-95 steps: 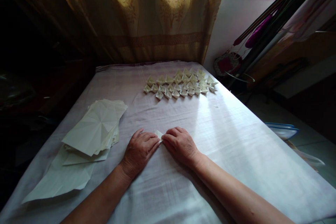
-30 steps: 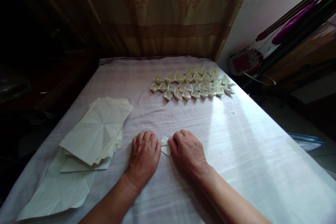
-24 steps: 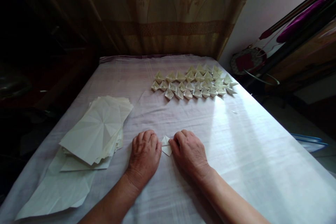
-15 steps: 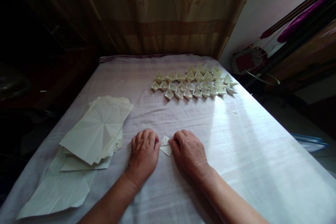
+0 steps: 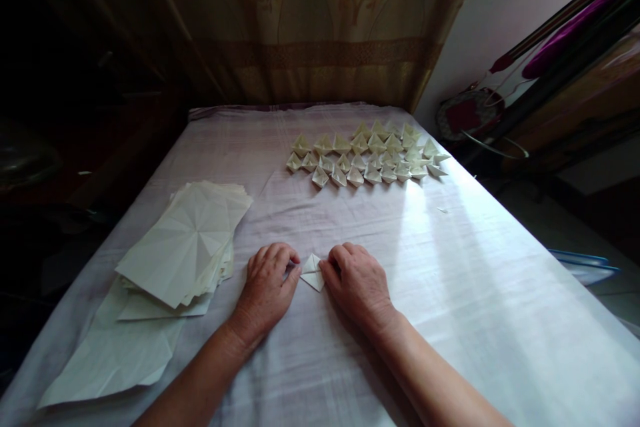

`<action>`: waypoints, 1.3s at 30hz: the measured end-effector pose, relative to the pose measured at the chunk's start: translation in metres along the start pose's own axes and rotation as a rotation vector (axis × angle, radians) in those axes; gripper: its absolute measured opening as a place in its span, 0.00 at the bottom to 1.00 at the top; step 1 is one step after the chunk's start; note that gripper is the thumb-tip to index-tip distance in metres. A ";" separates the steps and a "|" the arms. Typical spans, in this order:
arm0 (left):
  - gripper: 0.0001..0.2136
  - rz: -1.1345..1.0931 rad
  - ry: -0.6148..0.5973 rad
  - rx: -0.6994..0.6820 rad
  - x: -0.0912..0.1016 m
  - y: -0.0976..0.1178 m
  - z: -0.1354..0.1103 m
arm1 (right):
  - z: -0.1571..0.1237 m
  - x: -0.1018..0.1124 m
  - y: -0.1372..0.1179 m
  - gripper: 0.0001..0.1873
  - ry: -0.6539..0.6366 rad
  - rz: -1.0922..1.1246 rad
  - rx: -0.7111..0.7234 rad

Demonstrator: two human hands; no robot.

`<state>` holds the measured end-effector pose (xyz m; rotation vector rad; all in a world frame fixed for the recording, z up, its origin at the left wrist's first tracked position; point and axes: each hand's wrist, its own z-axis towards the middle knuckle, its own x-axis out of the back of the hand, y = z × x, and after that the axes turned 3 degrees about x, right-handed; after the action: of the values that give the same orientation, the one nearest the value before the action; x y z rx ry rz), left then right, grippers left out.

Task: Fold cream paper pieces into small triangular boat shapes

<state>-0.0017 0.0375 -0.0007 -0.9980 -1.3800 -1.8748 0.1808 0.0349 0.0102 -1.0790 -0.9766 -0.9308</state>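
Note:
A small folded piece of white paper, diamond-shaped with crease lines, lies on the cloth between my hands. My right hand grips its right corner between thumb and curled fingers. At the left corner, my left hand has its thumb and forefinger parted, with a gap between them; the thumb tip is close beside the paper, and whether it touches I cannot tell. Farther back stand several rows of small folded paper boats.
On the left lies a stack of creased paper sheets, with a larger sheet under it. A pale checked cloth covers the table. A paper scrap lies on the right. Behind hangs a brown curtain.
My left hand has loosened its pinch on the folded paper and drawn slightly left, its thumb and forefinger now apart. My right hand keeps its hold. The view has shifted slightly.

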 end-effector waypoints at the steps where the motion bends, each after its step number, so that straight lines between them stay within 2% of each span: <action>1: 0.03 0.003 -0.001 -0.002 0.000 0.001 0.000 | 0.000 0.000 0.000 0.11 0.000 -0.001 0.002; 14: 0.05 0.024 -0.025 0.065 0.000 0.007 0.003 | -0.001 0.000 0.001 0.10 -0.014 -0.010 0.008; 17: 0.06 0.014 -0.028 0.009 0.000 0.005 0.001 | -0.001 0.000 0.000 0.11 -0.013 -0.006 0.009; 22: 0.10 0.023 0.039 -0.212 0.001 0.003 -0.007 | -0.002 0.000 0.000 0.11 0.001 0.000 0.007; 26: 0.14 0.086 0.042 -0.349 0.002 0.005 -0.015 | -0.002 0.000 0.001 0.11 0.001 0.012 0.014; 33: 0.17 0.158 -0.010 -0.322 0.004 0.004 -0.019 | -0.003 -0.002 0.003 0.11 0.014 0.023 0.025; 39: 0.17 0.202 -0.007 -0.334 0.005 0.004 -0.020 | -0.007 0.000 0.004 0.09 0.025 0.078 0.042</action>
<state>-0.0058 0.0174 0.0020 -1.2557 -0.9453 -1.9834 0.1854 0.0289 0.0082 -1.0599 -0.9232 -0.8546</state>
